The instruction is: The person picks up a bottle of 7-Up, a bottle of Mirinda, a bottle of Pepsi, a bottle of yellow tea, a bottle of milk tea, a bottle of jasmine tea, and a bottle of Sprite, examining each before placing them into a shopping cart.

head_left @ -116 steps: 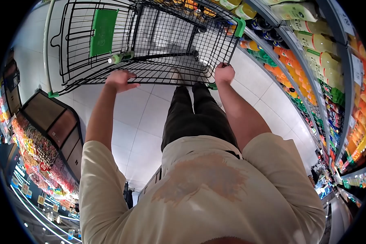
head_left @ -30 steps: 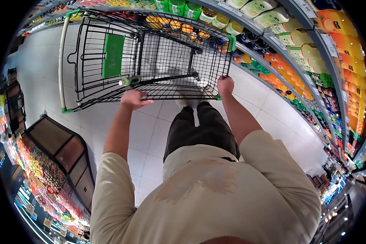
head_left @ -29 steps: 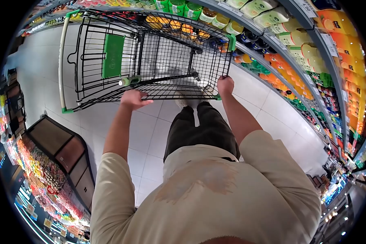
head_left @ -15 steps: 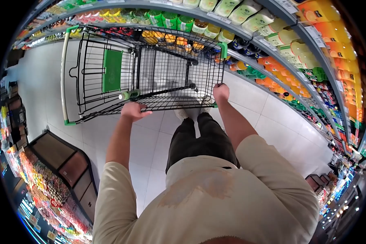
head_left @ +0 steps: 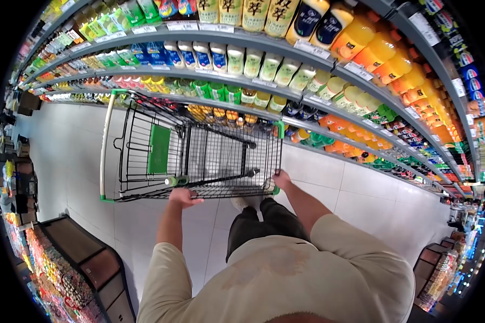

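Note:
A black wire shopping cart [head_left: 215,183] with green corners stands sideways in front of me. My left hand [head_left: 184,197] is closed over its near rim, thumb pointing right along the edge. At the cart's right end, my right hand [head_left: 281,180] grips the near corner, beside a green corner piece. A small bottle [head_left: 177,181] with green contents and a pale cap lies in the cart close to my left hand. The green seat panel [head_left: 158,149] is at the left, near the pale push handle [head_left: 107,145].
Shelves of drinks [head_left: 242,37] curve along the far side, holding orange bottles [head_left: 380,54] at the right. Behind me on the left is a display bin [head_left: 99,264] beside colourful packets [head_left: 59,274]. Another display [head_left: 436,269] stands at the right. Pale tiles [head_left: 318,167] cover the floor.
My view has tilted up, so the cart and my hands sit lower and more of the upper shelves shows. Both hands stay on the cart, which appears slightly turned.

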Tool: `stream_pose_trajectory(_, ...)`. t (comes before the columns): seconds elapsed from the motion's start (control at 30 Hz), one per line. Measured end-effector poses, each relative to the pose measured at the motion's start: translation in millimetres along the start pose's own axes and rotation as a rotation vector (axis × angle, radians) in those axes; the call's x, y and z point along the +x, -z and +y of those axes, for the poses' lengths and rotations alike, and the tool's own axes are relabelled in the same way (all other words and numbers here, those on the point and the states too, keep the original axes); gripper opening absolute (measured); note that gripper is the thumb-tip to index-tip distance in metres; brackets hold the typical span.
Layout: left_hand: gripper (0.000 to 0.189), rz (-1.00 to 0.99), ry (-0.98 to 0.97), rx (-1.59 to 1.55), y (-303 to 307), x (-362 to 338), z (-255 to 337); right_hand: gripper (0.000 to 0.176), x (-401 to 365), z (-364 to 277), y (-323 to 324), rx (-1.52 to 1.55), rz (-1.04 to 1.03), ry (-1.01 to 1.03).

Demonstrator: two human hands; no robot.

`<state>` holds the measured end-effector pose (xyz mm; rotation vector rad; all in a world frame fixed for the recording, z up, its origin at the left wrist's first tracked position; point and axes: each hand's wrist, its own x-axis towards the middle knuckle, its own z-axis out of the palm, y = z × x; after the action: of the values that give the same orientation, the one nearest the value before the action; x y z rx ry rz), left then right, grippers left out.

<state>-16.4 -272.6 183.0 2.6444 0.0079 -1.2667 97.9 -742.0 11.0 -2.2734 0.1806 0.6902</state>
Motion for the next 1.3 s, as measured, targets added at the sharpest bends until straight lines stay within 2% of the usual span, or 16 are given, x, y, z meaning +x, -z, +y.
stream_pose_trajectory(0.07, 0.083, -0.002, -0.003, 0.027, 0, -8, 2, 0.042, -38, -21, 21, 0.071, -0.104, -0.011)
stream_pose_trajectory(0.1, 0.083, -0.006, -0.021, 0.033, -6, -6, -1, 0.044, -37, 11, 8, 0.082, -0.055, 0.117)
stream_pose_trajectory(0.17, 0.082, -0.031, -0.021, 0.033, -8, -11, 1, 0.041, -72, -14, 43, 0.102, -0.387, -0.163)
stream_pose_trajectory(0.27, 0.081, -0.02, 0.014, 0.02, -10, -21, 7, 0.053, -88, 26, 56, -0.06, -0.507, -0.121)
stream_pose_trajectory(0.3, 0.081, -0.044, 0.029, 0.012, -12, -21, 10, 0.052, -102, 26, 71, -0.12, -0.495, -0.029)
stream_pose_trajectory(0.43, 0.08, -0.067, 0.007, -0.004, -18, -19, 11, 0.049, -130, 46, 120, -0.207, -0.442, -0.164)
stream_pose_trajectory(0.7, 0.088, -0.162, 0.083, -0.082, -23, -12, 17, 0.045, -145, 69, 176, -0.107, -0.291, -0.279)
stream_pose_trajectory(0.83, 0.088, -0.303, 0.051, -0.043, -30, 29, 19, 0.047, -147, 70, 174, -0.027, -0.288, -0.297)
stream_pose_trajectory(0.87, 0.09, -0.491, 0.094, 0.037, -9, 30, 34, 0.047, -148, 69, 173, -0.015, -0.298, -0.311)
stream_pose_trajectory(0.9, 0.09, -0.481, 0.099, 0.043, -9, 28, 58, 0.047, -149, 69, 171, -0.007, -0.294, -0.301)
stream_pose_trajectory(0.97, 0.084, -0.263, -0.02, -0.05, -14, 24, 91, 0.043, -151, 71, 167, 0.002, -0.277, -0.289)
stream_pose_trajectory(1.03, 0.073, -0.153, -0.156, -0.19, -67, 75, 98, 0.043, -151, 70, 171, 0.003, -0.282, -0.271)
stream_pose_trajectory(1.1, 0.057, -0.041, -0.325, -0.242, -91, 77, 130, 0.044, -147, 77, 171, 0.013, -0.292, -0.232)
stream_pose_trajectory(1.13, 0.057, -0.041, -0.326, -0.237, -89, 62, 156, 0.044, -148, 77, 175, 0.018, -0.289, -0.231)
stream_pose_trajectory(1.2, 0.048, 0.062, 0.069, 0.055, -70, 8, 204, 0.046, -149, 80, 183, 0.023, -0.29, -0.249)
stream_pose_trajectory(1.3, 0.039, 0.226, 0.055, 0.104, -92, 12, 202, 0.046, -149, 95, 191, 0.028, -0.28, -0.281)
